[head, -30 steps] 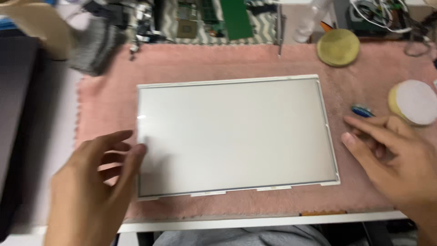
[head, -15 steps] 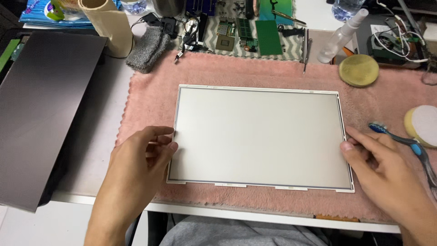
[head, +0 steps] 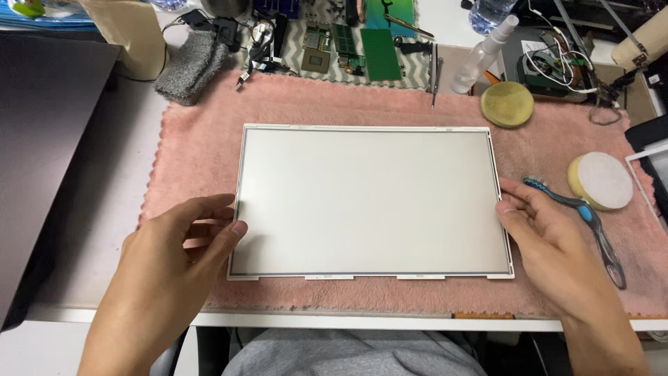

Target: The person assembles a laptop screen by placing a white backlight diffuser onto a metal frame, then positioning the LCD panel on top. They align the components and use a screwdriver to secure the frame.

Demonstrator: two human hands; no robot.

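A flat white rectangular panel (head: 369,198) with a thin frame lies on a pink towel (head: 202,132) in the middle of the desk. My left hand (head: 184,240) rests on the towel with its fingertips against the panel's left edge. My right hand (head: 546,233) touches the panel's right edge with thumb and fingers. Neither hand has lifted the panel; it lies flat.
A blue-handled toothbrush (head: 588,219) lies right of my right hand, next to a white round pad (head: 602,181). A yellow-green disc (head: 506,104), a spray bottle (head: 483,56), a green circuit board (head: 380,54), a grey cloth (head: 191,66) sit behind. A dark laptop lid (head: 42,153) lies left.
The view has shifted so the panel sits more central. Both hands have stayed at the panel's left and right edges, with the fingertips now touching the frame.
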